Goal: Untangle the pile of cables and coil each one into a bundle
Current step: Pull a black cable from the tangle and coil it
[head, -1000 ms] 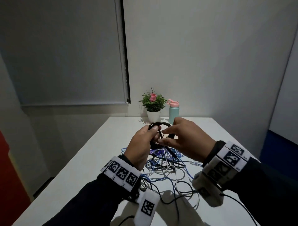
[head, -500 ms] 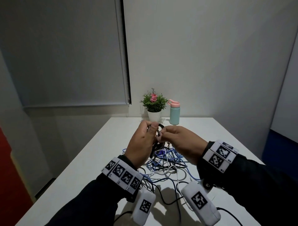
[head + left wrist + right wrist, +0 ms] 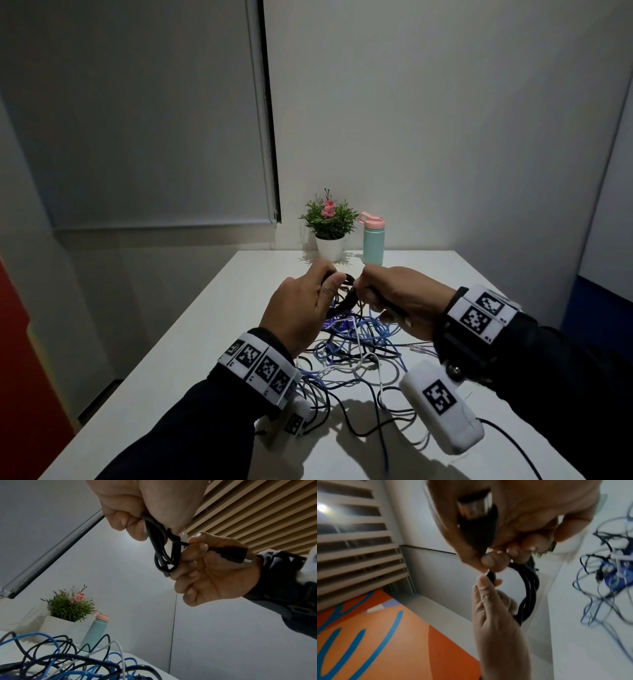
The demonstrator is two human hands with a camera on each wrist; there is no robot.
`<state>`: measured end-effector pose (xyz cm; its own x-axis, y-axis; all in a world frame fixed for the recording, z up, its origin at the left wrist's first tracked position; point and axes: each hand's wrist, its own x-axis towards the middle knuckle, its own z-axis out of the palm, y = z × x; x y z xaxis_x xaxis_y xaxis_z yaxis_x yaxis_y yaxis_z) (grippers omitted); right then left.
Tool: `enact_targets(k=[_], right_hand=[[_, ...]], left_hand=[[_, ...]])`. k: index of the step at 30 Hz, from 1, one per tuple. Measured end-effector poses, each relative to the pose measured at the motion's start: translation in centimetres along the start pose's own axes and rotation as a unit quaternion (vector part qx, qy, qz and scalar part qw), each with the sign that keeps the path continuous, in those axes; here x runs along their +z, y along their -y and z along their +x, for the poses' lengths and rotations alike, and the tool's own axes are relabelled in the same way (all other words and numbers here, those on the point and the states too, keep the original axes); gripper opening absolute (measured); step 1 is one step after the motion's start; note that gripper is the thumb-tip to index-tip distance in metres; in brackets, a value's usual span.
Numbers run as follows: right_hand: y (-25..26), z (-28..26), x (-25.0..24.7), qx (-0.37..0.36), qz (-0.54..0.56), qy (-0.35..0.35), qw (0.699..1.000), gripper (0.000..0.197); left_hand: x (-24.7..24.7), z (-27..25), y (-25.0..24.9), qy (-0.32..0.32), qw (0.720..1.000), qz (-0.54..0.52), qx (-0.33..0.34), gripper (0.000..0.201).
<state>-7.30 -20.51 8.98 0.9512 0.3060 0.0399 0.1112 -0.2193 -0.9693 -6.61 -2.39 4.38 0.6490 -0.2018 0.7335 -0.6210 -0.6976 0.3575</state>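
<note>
A black cable coil [image 3: 163, 550] hangs in the air between both hands, above a tangled pile of cables [image 3: 356, 346] in blue, black and white on the white table [image 3: 171, 359]. My left hand [image 3: 305, 308] grips the coil's loops [image 3: 529, 592] with fingers curled round them. My right hand [image 3: 394, 294] pinches the cable's free end [image 3: 181, 542] beside the coil, and the black plug [image 3: 476, 519] with its metal tip lies across that palm. In the head view the coil [image 3: 346, 294] is mostly hidden behind the fingers.
A potted plant [image 3: 329, 226] with a pink flower and a mint bottle [image 3: 372, 240] with a pink lid stand at the table's far edge by the wall. A small clear connector [image 3: 419, 349] lies at the pile's right side. Bare table lies left of the pile.
Both hands have drawn close together and shifted slightly toward the far edge. The open black loop seen earlier between them is now squeezed into a narrow coil, with the right hand pinching the end.
</note>
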Motion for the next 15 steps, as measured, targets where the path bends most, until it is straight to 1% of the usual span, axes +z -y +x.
enact_targets(k=[1,2,3,4,5,6,8,11,13,15], right_hand=[[0.2,0.0,-0.6,-0.015,-0.061,0.021,0.998,0.029],[0.5,-0.1,-1.3,-0.043,-0.161,0.041,0.985,0.030],[0.8,-0.2,-1.9,-0.074,-0.267,0.060,0.959,0.029],[1.2,-0.2,-2.4,-0.110,-0.348,0.075,0.928,0.027],[1.4,-0.3,-2.9,-0.147,-0.396,0.085,0.903,0.023],[1.5,-0.4,-3.3,-0.173,-0.406,0.090,0.893,0.019],[1.4,-0.6,-3.8,-0.206,-0.400,0.087,0.889,0.014],[1.3,-0.6,-4.6,-0.252,-0.432,0.073,0.863,0.015],[1.7,-0.7,-5.0,-0.261,-0.414,0.091,0.867,0.013],[1.9,-0.8,-5.4,-0.254,-0.362,0.122,0.888,0.012]], left_hand=[[0.0,0.0,0.1,0.005,1.000,-0.011,-0.012,0.037],[0.0,-0.1,0.3,0.013,0.999,-0.040,-0.032,0.033],[0.2,-0.2,0.4,0.023,0.995,-0.079,-0.054,0.029],[0.3,-0.3,0.5,0.033,0.990,-0.119,-0.074,0.027],[0.4,-0.3,0.4,0.044,0.982,-0.160,-0.095,0.027],[0.4,-0.4,0.4,0.052,0.971,-0.202,-0.118,0.028],[0.5,-0.3,0.2,0.060,0.944,-0.284,-0.158,0.033],[0.5,-0.1,-0.5,0.078,0.902,-0.378,-0.193,0.036],[0.5,0.0,-0.9,0.094,0.858,-0.458,-0.210,0.034],[0.3,0.1,-1.3,0.105,0.801,-0.540,-0.234,0.036]])
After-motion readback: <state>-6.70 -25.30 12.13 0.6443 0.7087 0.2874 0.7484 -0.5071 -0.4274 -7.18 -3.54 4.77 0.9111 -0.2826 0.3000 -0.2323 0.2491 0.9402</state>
